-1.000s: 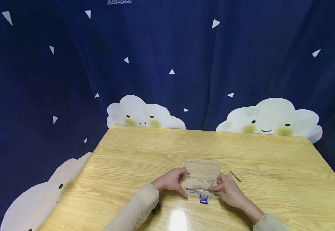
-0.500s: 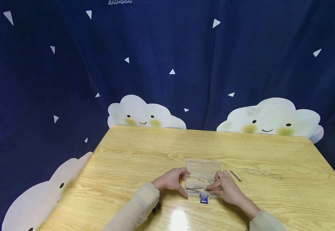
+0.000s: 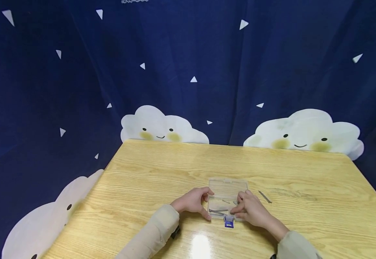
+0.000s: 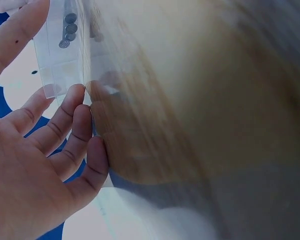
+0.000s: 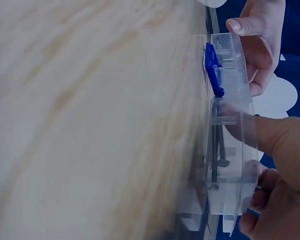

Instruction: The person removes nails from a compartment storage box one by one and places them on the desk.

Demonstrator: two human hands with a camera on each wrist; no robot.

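Observation:
A clear plastic compartment box (image 3: pixel 227 201) lies with its lid folded back and a blue latch (image 3: pixel 229 222) at its front. Several nails (image 3: pixel 218 211) lie in its left front compartment, with small ones at the back. My left hand (image 3: pixel 193 200) holds the box's left end, thumb at the front corner and fingers by the lid. My right hand (image 3: pixel 251 210) reaches in from the right. In the right wrist view its thumb (image 5: pixel 247 125) shows through the clear wall, right at nails (image 5: pixel 217 145) there; I cannot tell whether it pinches one.
A nail or two (image 3: pixel 265 196) lie on the wooden table (image 3: pixel 162 165) right of the box. Behind the table hangs a dark blue curtain (image 3: pixel 175 43) with white clouds and triangles. Light glares on the tabletop in front of the box.
My right hand has shifted slightly left and deeper into the box, its fingertips now covering the nail that showed at them before. The left hand and the box stay put.

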